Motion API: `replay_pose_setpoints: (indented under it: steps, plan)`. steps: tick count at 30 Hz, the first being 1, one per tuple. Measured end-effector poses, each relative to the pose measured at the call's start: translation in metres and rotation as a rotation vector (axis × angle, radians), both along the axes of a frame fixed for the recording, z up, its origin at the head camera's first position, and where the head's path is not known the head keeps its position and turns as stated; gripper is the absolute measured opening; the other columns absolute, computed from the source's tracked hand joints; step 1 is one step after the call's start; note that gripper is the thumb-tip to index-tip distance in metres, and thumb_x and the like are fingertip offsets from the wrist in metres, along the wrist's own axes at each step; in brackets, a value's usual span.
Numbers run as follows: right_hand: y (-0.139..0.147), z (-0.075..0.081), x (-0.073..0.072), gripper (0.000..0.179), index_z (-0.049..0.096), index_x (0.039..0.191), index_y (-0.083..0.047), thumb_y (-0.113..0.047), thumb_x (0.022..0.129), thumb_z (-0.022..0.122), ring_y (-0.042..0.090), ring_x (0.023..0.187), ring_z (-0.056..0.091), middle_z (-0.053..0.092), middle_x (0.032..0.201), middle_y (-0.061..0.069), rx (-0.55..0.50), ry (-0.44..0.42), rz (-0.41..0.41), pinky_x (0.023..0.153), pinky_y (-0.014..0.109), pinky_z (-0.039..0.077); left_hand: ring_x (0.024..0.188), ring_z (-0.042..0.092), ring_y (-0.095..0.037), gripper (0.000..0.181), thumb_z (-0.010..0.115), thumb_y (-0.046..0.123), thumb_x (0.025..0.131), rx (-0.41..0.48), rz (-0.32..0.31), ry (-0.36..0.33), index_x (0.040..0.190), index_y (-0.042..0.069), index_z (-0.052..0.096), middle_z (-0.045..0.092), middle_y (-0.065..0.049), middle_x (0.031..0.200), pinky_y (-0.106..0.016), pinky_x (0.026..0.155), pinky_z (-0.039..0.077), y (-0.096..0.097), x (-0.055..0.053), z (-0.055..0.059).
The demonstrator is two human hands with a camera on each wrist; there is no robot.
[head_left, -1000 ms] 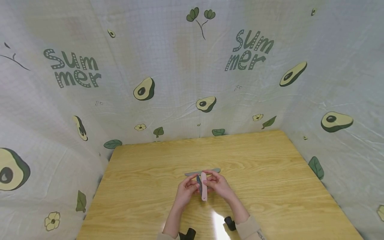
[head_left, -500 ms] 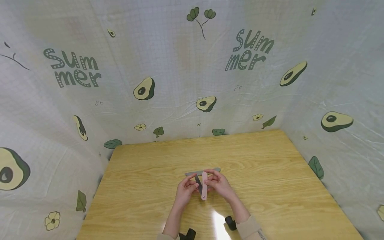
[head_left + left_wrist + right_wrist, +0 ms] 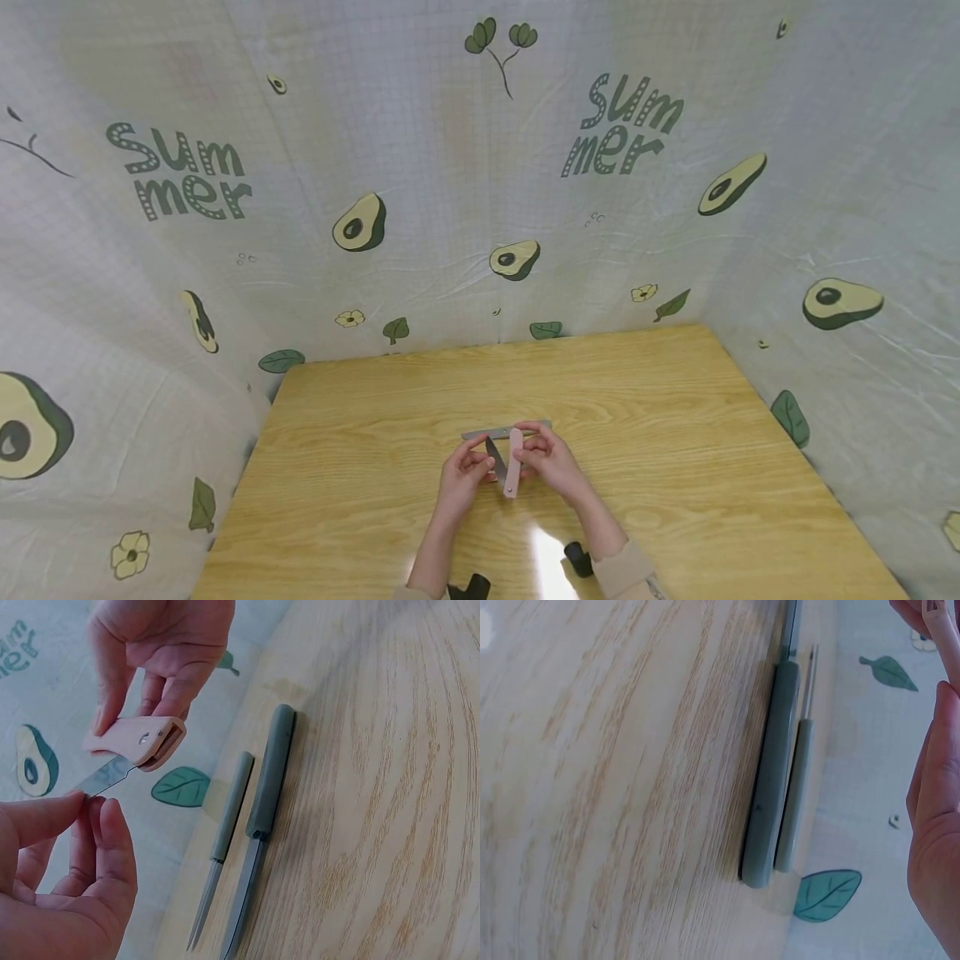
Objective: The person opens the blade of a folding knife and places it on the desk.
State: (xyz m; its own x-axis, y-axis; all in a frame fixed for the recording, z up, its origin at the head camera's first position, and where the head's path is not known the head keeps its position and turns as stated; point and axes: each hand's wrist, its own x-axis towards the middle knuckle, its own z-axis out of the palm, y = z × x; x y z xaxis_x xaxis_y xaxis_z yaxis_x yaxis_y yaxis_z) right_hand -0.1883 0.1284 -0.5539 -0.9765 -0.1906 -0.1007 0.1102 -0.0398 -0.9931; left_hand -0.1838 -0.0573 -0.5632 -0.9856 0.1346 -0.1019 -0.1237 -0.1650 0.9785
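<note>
A folding knife [image 3: 513,467] with a pink handle is partly unfolded above the table. My right hand [image 3: 552,460] grips the pink handle [image 3: 139,740] between thumb and fingers. The steel blade [image 3: 105,777] is pinched near its tip by the thumb and fingers of my left hand [image 3: 79,877]. Blade and handle form a narrow V in the head view, with the pivot end toward me. Behind both hands, a knife with a green handle [image 3: 271,776] lies beside a slimmer green-handled fork [image 3: 234,806] with two thin tines. In the right wrist view, only part of my right hand [image 3: 937,802] shows.
The wooden table [image 3: 360,417] ends at a white cloth backdrop [image 3: 435,167] printed with avocados and leaves. Black camera pieces sit at my left wrist [image 3: 476,587] and right wrist [image 3: 578,559]. Bright glare lies on the table's near part.
The blade has swung further from the pink handle, so the gap between them has widened. The handle has tilted slightly to the right. The green-handled knife and fork have stayed put.
</note>
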Motion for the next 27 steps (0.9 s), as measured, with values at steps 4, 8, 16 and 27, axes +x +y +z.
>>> replay_pose_setpoints:
  steps: [4, 8, 16, 27]
  plan:
    - [0.0011, -0.0015, -0.0002, 0.047, 0.046, 0.136, 0.001, -0.004, 0.092, 0.063, 0.017, 0.083, 0.063, 0.059, 0.092, 0.007, -0.015, 0.008, -0.012, 0.081, 0.059, 0.057, 0.076, 0.062, -0.011, 0.048, 0.062, -0.004, 0.091, 0.002, 0.016, 0.010, 0.136, -0.012, 0.046, 0.061, -0.014, 0.089, -0.030, 0.074, 0.061, 0.0005, 0.0004, 0.0000]
    - [0.0022, -0.0012, 0.0000, 0.050, 0.045, 0.140, -0.002, -0.004, 0.093, 0.063, 0.018, 0.085, 0.063, 0.059, 0.095, 0.011, -0.019, 0.024, -0.008, 0.082, 0.058, 0.057, 0.076, 0.063, -0.010, 0.047, 0.061, -0.004, 0.092, -0.006, 0.023, 0.026, 0.136, -0.012, 0.045, 0.061, -0.011, 0.089, -0.031, 0.074, 0.061, 0.0008, 0.0013, -0.0003]
    - [0.0032, -0.0010, 0.0010, 0.048, 0.045, 0.140, -0.001, -0.003, 0.094, 0.061, 0.019, 0.086, 0.063, 0.059, 0.097, 0.012, -0.049, 0.020, -0.019, 0.081, 0.053, 0.059, 0.076, 0.059, -0.011, 0.049, 0.056, -0.008, 0.093, -0.007, 0.053, 0.025, 0.140, -0.004, 0.045, 0.060, -0.011, 0.091, -0.027, 0.073, 0.059, 0.0043, 0.0028, -0.0002]
    - [0.0041, -0.0008, 0.0021, 0.048, 0.041, 0.139, 0.004, 0.004, 0.093, 0.058, 0.018, 0.084, 0.062, 0.059, 0.096, 0.013, -0.089, 0.020, -0.059, 0.079, 0.050, 0.060, 0.073, 0.059, -0.011, 0.047, 0.056, -0.008, 0.092, -0.005, 0.088, 0.050, 0.138, -0.005, 0.046, 0.060, -0.015, 0.094, -0.026, 0.072, 0.059, 0.0069, 0.0050, -0.0001]
